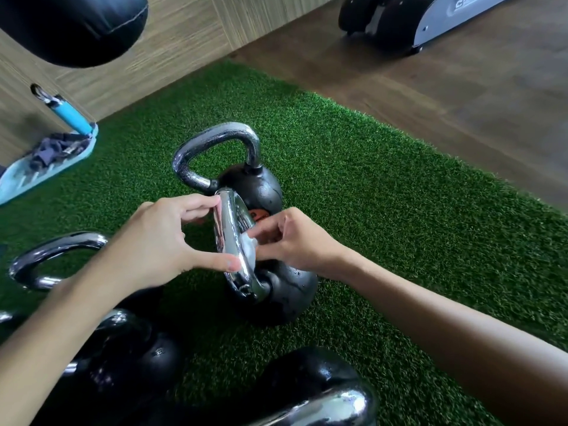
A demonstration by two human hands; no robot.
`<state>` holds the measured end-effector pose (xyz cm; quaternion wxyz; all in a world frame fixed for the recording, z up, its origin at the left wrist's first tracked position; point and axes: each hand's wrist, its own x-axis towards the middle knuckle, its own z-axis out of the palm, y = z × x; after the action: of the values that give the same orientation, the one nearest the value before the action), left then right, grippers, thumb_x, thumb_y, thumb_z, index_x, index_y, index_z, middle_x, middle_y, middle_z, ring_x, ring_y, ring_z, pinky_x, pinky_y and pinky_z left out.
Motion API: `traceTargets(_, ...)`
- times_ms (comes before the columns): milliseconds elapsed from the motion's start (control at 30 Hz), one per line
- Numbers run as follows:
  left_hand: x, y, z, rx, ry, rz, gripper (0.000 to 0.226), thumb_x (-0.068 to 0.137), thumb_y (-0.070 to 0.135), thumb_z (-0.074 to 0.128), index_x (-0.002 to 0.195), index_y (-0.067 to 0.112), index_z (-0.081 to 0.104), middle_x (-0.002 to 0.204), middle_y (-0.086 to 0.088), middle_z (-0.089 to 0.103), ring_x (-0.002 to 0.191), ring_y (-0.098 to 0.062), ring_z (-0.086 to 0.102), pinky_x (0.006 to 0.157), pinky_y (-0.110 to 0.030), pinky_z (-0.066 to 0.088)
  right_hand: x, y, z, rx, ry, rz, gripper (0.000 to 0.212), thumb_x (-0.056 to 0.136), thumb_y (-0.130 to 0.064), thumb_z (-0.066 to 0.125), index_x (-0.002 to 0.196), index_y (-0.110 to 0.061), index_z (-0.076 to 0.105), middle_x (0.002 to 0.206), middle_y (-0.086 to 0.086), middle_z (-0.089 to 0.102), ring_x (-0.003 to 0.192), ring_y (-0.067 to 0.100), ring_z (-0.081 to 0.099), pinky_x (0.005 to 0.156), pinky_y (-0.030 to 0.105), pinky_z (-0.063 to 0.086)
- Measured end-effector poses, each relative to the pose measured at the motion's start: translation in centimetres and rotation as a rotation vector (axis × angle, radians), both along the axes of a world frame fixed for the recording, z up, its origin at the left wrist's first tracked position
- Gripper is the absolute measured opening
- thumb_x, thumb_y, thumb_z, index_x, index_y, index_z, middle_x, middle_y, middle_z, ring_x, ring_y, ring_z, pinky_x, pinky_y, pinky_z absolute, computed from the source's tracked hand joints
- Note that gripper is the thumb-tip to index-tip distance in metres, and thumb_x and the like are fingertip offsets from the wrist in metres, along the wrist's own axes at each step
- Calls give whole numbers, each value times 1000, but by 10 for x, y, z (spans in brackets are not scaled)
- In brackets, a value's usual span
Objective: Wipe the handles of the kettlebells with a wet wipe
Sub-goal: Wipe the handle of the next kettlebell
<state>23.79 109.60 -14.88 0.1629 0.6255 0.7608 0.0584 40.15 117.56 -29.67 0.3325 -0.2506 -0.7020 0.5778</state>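
Several black kettlebells with chrome handles stand on green turf. The middle kettlebell (289, 299) has its chrome handle (229, 238) facing me edge-on. My left hand (166, 238) holds that handle between forefinger at its top and thumb lower down. My right hand (292, 241) pinches a small white wet wipe (250, 247) against the handle's right side. Behind it stands another kettlebell (255, 186) with a looped handle (212, 149). More kettlebells sit at the left (55, 259) and at the bottom (322, 392).
The green turf mat (384, 195) borders a wooden floor (430, 72) on the right. A light-blue item with straps (46, 161) lies at the left. A black bag (76, 26) hangs top left, and a machine base (415, 20) stands top right.
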Motion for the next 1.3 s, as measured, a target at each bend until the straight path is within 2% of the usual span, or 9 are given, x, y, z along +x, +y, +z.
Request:
traceTargets(100, -1, 0, 1, -1, 5, -9, 116, 30, 75, 84, 139, 50, 52, 140, 19, 59, 82, 17, 50, 76, -22, 44, -14, -1, 3, 139, 11, -175, 16, 82, -18, 82, 97, -14, 81, 76, 0, 76, 48, -3, 47, 49, 10, 33)
traceTargets(167, 0, 0, 2, -3, -1, -3, 117, 30, 76, 83, 139, 50, 51, 140, 20, 58, 82, 13, 55, 75, -21, 45, -13, -3, 0, 150, 8, -190, 15, 82, -20, 82, 96, -15, 82, 77, 0, 76, 50, -3, 49, 49, 11, 34)
traceTargets(267, 0, -1, 0, 11, -19, -2, 116, 31, 74, 84, 140, 49, 52, 139, 18, 59, 89, 5, 54, 90, -32, 48, -8, -8, 0, 121, -17, -148, 13, 82, -23, 82, 94, -18, 82, 75, 3, 75, 53, 4, 50, 47, 30, 41)
traceTargets(367, -1, -2, -1, 17, -30, 1, 118, 31, 75, 84, 141, 50, 51, 139, 18, 59, 84, 10, 55, 80, -30, 46, -19, -4, 3, 99, 34, -241, 11, 83, -18, 80, 94, -16, 81, 73, -7, 74, 48, -4, 51, 46, 12, 35)
traceTargets(633, -1, -3, -2, 25, -63, 14, 117, 31, 75, 83, 140, 53, 48, 140, 20, 58, 85, 10, 54, 75, -28, 45, -59, 9, 2, 68, -49, -603, 13, 84, -18, 73, 72, -18, 78, 65, -8, 73, 59, 5, 66, 55, 13, 47)
traceTargets(767, -3, -5, -4, 29, -58, 8, 117, 32, 77, 83, 141, 54, 47, 141, 20, 57, 85, 10, 56, 73, -26, 44, -56, 8, -5, 35, -113, -593, 18, 82, -30, 77, 66, -21, 75, 61, -9, 70, 60, 5, 67, 57, 14, 48)
traceTargets(1067, -7, -5, -6, 24, -52, 18, 117, 34, 76, 85, 142, 55, 45, 142, 22, 55, 87, 12, 51, 78, -31, 45, -51, 20, -13, 177, -160, -572, 11, 78, -19, 80, 69, -18, 74, 61, -9, 68, 55, 3, 59, 52, 18, 46)
traceTargets(1233, -4, -15, -15, 61, -50, 32, 103, 44, 78, 83, 135, 59, 41, 144, 20, 54, 127, -15, 56, 101, -38, 45, -38, 36, -7, 197, -230, -484, 11, 78, -30, 83, 79, -21, 76, 74, -11, 72, 65, 3, 64, 61, 21, 53)
traceTargets(1300, 3, -22, -22, 124, 9, 60, 92, 55, 73, 81, 136, 55, 41, 147, 19, 53, 131, -16, 55, 98, -36, 44, -31, 46, 3, 174, -169, -503, 14, 85, -25, 78, 95, -16, 73, 85, -9, 71, 70, 4, 65, 66, 22, 57)
